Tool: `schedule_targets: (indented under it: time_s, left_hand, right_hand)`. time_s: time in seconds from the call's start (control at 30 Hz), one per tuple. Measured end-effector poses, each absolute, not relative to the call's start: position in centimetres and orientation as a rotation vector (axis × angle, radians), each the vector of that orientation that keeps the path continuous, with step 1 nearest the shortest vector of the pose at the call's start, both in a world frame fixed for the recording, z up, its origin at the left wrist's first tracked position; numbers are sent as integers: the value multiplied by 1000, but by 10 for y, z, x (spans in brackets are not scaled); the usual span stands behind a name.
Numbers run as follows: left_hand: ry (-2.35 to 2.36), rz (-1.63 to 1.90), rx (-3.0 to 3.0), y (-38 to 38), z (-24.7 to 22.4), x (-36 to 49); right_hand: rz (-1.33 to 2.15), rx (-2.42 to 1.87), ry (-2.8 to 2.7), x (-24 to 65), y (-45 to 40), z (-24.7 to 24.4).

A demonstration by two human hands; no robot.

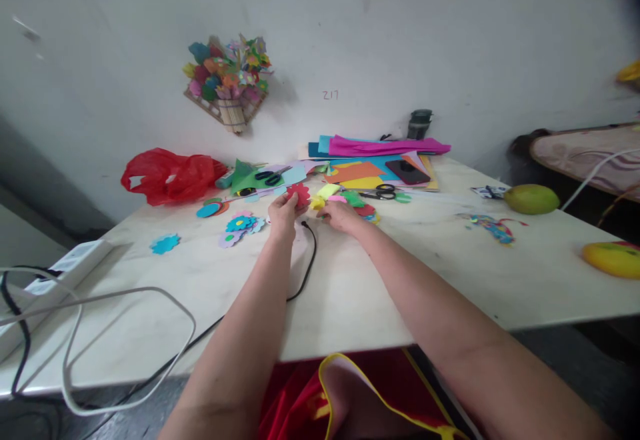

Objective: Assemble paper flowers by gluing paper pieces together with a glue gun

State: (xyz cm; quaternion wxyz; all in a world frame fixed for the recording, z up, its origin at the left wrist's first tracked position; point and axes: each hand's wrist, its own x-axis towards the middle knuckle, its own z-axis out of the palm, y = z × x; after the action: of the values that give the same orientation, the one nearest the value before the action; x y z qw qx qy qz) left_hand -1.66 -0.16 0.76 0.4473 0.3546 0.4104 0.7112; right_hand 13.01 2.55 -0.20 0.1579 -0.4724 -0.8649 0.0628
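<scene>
My left hand (pixel 283 216) pinches a red scalloped paper flower (pixel 299 193) and holds it a little above the table. Close by on the right, my right hand (pixel 341 216) has its fingers curled down beside a yellow paper piece (pixel 317 203); what lies between the fingertips is hidden. Around that hand are a pale yellow-green paper piece (pixel 329 191), a pink one (pixel 337 199) and green cut paper (pixel 353 199). Left of my hands lie a layered blue and lilac paper flower (pixel 240 224) and a single blue paper flower (pixel 165 244).
Two pairs of scissors, one pair (pixel 385 192) near my right hand, lie among coloured sheets (pixel 355 173). A phone (pixel 407 172) rests on the sheets. A red plastic bag (pixel 173 177), a black cable (pixel 311 263), a power strip (pixel 70 267) and a green mango (pixel 531 199) are also on the table.
</scene>
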Motion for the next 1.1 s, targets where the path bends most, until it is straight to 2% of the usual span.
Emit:
schedule_targets:
  time_s: [0.4,0.7,0.93,1.1]
  left_hand:
    - [1028,1789,795,-1,11,-23]
    - [1037,1798,769,-2,13,-24]
    - [1011,1834,769,1,11,-29]
    - [974,1901,794,3,11,-33]
  right_hand:
    - [223,-1325,-2454,132,27,-4]
    - [82,-1274,-2415,132,29,-5]
    - [63,-1446,-2251,120,20,5]
    - [52,-1341,-2269,102,10,12]
